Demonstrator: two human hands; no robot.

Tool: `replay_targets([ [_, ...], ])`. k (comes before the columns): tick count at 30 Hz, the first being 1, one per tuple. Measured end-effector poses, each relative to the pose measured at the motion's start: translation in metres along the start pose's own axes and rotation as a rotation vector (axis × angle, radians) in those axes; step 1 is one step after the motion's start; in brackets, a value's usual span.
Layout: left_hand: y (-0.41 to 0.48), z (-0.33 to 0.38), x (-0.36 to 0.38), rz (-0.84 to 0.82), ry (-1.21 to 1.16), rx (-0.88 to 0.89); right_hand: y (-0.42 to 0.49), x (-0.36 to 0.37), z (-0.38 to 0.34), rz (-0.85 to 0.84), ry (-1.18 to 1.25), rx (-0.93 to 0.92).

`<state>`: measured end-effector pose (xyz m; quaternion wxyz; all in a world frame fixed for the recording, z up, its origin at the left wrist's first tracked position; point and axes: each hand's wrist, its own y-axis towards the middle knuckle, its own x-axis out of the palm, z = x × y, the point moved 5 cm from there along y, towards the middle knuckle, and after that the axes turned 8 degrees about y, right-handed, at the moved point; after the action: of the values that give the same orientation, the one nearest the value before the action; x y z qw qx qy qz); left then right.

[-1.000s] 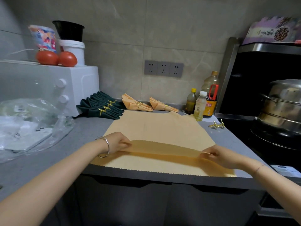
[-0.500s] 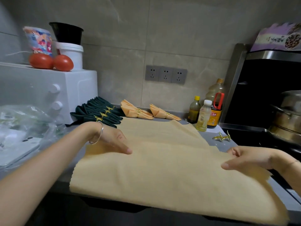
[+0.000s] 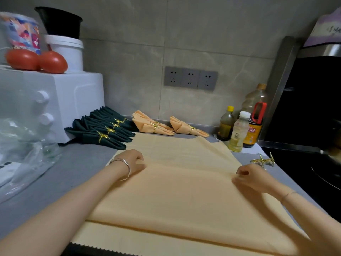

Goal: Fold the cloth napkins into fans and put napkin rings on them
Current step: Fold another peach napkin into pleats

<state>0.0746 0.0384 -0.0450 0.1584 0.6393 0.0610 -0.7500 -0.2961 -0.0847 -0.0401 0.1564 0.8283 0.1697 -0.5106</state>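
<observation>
The left hand (image 3: 132, 160) and right hand (image 3: 247, 177) each pinch the napkin (image 3: 184, 191) at a side edge, fingers curled on a low ridge of cloth. The napkin lies spread over the worktop (image 3: 77, 169), its zigzag hem at the front edge. This looks like an early pleat of the fan. The next move would be to press the crease flat, then gather another of equal width. The rings (image 3: 263, 161) lie near the right edge. The right forearm hides the napkin's near corner, and the left fingertips are out of sight.
</observation>
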Motion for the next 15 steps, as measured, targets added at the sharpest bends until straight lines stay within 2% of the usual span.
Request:
replay_targets([
  [4,0.014,0.004,0.002,0.025,0.067,-0.046,0.015,0.004,0.001,0.084,-0.027,0.031],
  [15,0.028,0.007,0.007,0.023,0.112,-0.167,0.034,0.015,0.012,0.141,-0.058,0.058],
])
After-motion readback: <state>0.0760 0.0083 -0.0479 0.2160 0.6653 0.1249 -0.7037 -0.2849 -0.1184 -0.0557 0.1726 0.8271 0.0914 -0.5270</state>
